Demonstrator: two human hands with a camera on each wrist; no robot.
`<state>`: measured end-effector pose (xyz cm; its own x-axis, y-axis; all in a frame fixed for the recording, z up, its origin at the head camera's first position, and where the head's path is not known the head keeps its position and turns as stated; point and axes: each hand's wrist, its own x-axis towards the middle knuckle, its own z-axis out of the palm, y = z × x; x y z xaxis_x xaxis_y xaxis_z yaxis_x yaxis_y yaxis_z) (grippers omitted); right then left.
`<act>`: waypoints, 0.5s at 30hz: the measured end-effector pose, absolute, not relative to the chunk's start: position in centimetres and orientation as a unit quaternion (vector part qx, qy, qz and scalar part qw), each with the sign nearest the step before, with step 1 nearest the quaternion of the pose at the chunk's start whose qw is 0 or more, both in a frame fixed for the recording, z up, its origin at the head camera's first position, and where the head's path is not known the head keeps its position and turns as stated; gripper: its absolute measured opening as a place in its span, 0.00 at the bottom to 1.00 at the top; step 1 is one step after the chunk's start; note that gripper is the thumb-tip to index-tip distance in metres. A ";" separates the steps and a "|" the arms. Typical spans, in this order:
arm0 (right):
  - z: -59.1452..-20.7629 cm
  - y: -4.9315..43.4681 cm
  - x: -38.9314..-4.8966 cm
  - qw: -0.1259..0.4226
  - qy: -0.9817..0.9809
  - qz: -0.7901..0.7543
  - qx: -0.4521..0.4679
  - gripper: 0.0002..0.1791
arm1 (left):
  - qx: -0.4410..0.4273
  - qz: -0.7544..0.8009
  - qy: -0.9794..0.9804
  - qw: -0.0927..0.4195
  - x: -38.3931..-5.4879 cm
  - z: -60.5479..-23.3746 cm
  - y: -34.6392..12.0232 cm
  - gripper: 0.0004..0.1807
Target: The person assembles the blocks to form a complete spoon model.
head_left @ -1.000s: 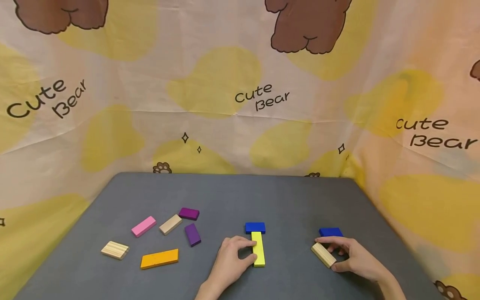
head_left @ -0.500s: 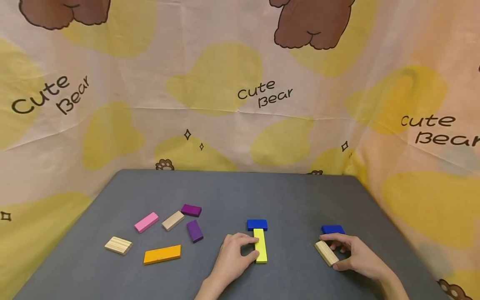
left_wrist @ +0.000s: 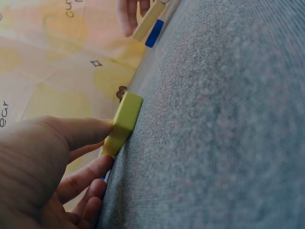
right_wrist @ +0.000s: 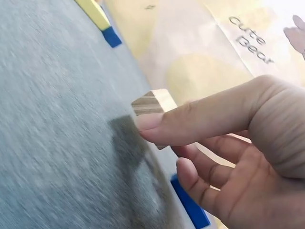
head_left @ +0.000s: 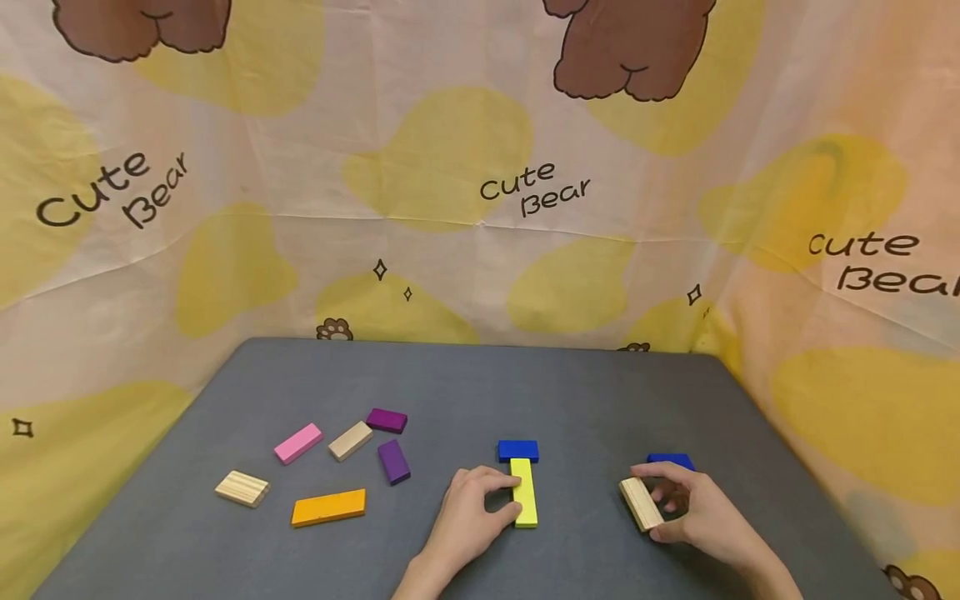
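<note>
In the head view my left hand (head_left: 474, 517) has its curved thumb and index finger on the left long side of a yellow block (head_left: 526, 500). The yellow block lies flat, its far end against a blue block (head_left: 518, 451), forming a T. My right hand (head_left: 701, 512) pinches a striped wooden block (head_left: 641, 505) lengthwise between thumb and fingers. The right wrist view shows this wooden block (right_wrist: 148, 104) tilted, with a shadow on the table below it. Behind the right hand's fingers lies another blue block (head_left: 671, 460), partly hidden.
On the left lie an orange block (head_left: 328, 507), a striped wooden block (head_left: 242, 488), a pink block (head_left: 298, 443), a plain wooden block (head_left: 350, 441) and two purple blocks, one purple block (head_left: 393, 462) nearer. A printed cloth (head_left: 420, 167) surrounds the grey table (head_left: 585, 400).
My right hand has shifted slightly left with the striped wooden block, which is turned more upright in the head view. My left hand stays at the yellow block. The head view has shifted slightly.
</note>
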<state>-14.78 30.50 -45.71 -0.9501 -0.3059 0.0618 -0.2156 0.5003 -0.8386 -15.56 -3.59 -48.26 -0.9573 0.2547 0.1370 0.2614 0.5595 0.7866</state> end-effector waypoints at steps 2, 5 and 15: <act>-45.7 29.9 -14.8 0.046 0.863 -0.482 -0.143 0.41 | -0.146 -0.446 -0.883 0.003 -15.5 -48.3 -3.6 0.14; -45.7 28.8 -14.8 0.048 0.859 -0.493 -0.127 0.41 | -0.144 -0.446 -0.883 0.001 -15.5 -48.3 -3.7 0.14; -45.4 23.4 -13.9 0.045 0.861 -0.500 -0.084 0.45 | -0.143 -0.443 -0.885 0.011 -15.5 -48.3 -3.7 0.14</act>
<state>-13.88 23.44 -45.44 -0.9819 -0.1894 0.0054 -0.0987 0.4868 -0.8679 -15.48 -3.65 -48.29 -0.9586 0.2441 0.1467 0.2637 0.5661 0.7810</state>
